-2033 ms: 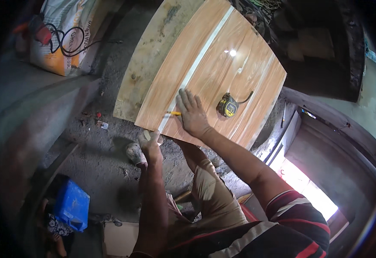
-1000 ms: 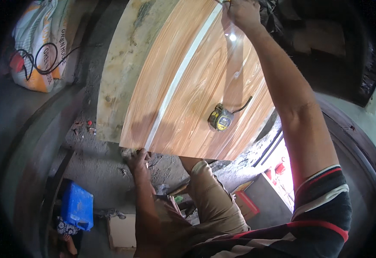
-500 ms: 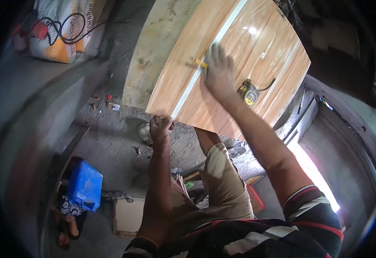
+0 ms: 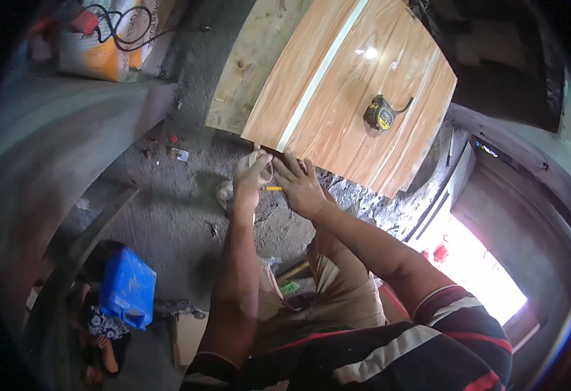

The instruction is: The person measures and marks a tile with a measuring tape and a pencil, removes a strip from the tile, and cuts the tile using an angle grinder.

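A wood-grain panel (image 4: 344,85) with a glossy face and a long white strip (image 4: 321,72) lies in front of me. At its near edge, my left hand (image 4: 249,177) is closed around a pale ring that looks like a roll of tape (image 4: 267,171). My right hand (image 4: 301,186) is beside it, fingertips at the panel edge by the strip's near end. A thin yellow stick-like tool (image 4: 273,188) pokes out from under the right hand; its grip is mostly hidden. On the panel rests a black and yellow tape measure (image 4: 380,114).
A paler board (image 4: 253,65) lies under the panel's left side. Sacks (image 4: 103,55) with a black cable stand at the far left. At lower left is a blue jerrycan (image 4: 127,287), near another person's arm (image 4: 108,355). Rough grey floor (image 4: 168,221) surrounds my legs.
My right hand has come back from the middle of the white strip to the near edge, beside my left hand. The yellow tool moved with it. The view has shifted slightly.
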`<state>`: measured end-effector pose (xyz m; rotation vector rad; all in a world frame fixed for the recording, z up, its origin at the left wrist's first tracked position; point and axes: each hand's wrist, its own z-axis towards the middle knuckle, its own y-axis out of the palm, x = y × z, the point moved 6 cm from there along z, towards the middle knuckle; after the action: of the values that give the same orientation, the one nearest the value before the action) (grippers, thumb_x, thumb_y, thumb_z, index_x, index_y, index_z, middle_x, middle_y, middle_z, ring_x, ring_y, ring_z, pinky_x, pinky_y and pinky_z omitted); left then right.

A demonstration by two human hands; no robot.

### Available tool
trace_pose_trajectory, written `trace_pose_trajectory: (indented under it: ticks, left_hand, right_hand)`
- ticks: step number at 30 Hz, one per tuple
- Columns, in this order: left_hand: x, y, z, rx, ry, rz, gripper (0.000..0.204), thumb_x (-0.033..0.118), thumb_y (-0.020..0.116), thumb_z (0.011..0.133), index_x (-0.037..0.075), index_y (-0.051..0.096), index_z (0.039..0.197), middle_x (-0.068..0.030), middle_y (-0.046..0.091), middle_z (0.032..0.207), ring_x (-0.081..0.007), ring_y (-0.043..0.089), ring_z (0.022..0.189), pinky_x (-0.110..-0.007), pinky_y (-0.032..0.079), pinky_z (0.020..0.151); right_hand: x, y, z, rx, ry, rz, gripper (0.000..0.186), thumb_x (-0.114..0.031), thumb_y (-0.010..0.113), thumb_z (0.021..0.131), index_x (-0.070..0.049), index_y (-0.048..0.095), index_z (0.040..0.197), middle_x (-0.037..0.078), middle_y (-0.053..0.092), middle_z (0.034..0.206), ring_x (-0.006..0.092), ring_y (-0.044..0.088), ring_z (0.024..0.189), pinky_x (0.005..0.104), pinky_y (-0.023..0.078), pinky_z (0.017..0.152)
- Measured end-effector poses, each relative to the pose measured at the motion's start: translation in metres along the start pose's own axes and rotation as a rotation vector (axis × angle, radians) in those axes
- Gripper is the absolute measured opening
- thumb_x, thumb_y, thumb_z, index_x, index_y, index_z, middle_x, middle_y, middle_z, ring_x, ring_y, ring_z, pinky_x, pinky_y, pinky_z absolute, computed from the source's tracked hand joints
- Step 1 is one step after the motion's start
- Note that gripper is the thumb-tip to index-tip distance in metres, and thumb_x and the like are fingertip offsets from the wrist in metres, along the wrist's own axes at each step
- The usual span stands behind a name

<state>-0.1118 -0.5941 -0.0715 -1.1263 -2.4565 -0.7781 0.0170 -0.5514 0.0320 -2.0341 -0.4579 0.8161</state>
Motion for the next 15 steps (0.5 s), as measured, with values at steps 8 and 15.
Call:
trace_pose_trajectory:
  ticks: [8, 15]
  left_hand:
    - [0.02, -0.034, -0.134, 0.194, 0.145, 0.376, 0.032, 0.028, 0.054, 0.107, 0.002, 0.067, 0.121, -0.0038, 0.07, 0.101, -0.0149, 0.066, 0.094, -0.032, 0.052, 0.088]
    - [0.077, 0.064, -0.201, -0.204, -0.149, -0.569, 0.03, 0.024, 0.055, 0.105, 0.0, 0.067, 0.118, -0.007, 0.069, 0.097, -0.0183, 0.065, 0.088, -0.035, 0.051, 0.084]
  right_hand:
    - [0.003, -0.026, -0.055, 0.045, 0.363, 0.505, 0.034, -0.027, 0.066, 0.097, -0.005, 0.067, 0.123, 0.021, 0.07, 0.112, 0.0363, 0.071, 0.098, 0.0422, 0.055, 0.091]
    - [-0.035, -0.114, -0.073, -0.291, 0.472, 1.334, 0.042, -0.03, 0.079, 0.089, -0.001, 0.07, 0.117, 0.003, 0.07, 0.097, 0.0116, 0.062, 0.088, 0.031, 0.051, 0.081]
